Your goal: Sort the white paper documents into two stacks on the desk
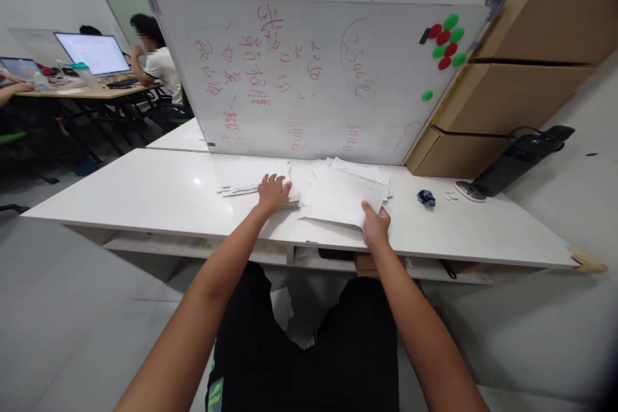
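Observation:
On the white desk (145, 187) lie two piles of white paper. My left hand (274, 193) rests on the right end of the left paper stack (241, 178), palm down with its fingers spread. Several sheet edges stick out unevenly from that stack. My right hand (376, 224) pinches the near right corner of a sheet of paper (338, 198), thumb on top. This sheet lies tilted over the right paper pile (371, 172), whose sheets fan out behind it. Whether more than one sheet is in my right hand, I cannot tell.
A whiteboard (328, 77) with red writing and magnets leans behind the papers. Cardboard boxes (521, 96) are stacked at right, near a black bottle (524, 158), a mouse (470, 191) and a small dark crumpled item (426, 198). A person (161, 67) sits at another desk, far left.

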Tool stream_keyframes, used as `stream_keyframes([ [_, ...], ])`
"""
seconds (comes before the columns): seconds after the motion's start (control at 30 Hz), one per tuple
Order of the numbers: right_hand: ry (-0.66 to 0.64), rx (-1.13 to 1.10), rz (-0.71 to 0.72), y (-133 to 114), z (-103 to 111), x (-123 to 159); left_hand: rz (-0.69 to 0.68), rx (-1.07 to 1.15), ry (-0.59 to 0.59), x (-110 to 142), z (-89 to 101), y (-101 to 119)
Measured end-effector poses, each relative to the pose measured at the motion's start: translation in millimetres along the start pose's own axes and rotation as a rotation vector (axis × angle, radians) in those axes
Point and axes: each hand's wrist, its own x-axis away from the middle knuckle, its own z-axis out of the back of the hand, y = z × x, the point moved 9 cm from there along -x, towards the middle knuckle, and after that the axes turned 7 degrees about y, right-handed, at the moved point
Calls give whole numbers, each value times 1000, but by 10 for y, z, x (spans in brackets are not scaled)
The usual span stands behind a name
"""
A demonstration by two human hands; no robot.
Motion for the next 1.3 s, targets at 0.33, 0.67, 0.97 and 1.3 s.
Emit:
stream_keyframes([
  [0.33,-235,453,-67,96,-181,78,4,177,21,-57,-79,-119],
  [0.67,-442,549,-362,69,-68,-12,-11,203,1,-44,-123,-98],
  [0.97,-502,533,-506,-87,108,202,-45,226,29,-12,-110,-70],
  [1.3,-393,343,-410,-206,70,195,-39,297,32,-6,-87,-62],
])
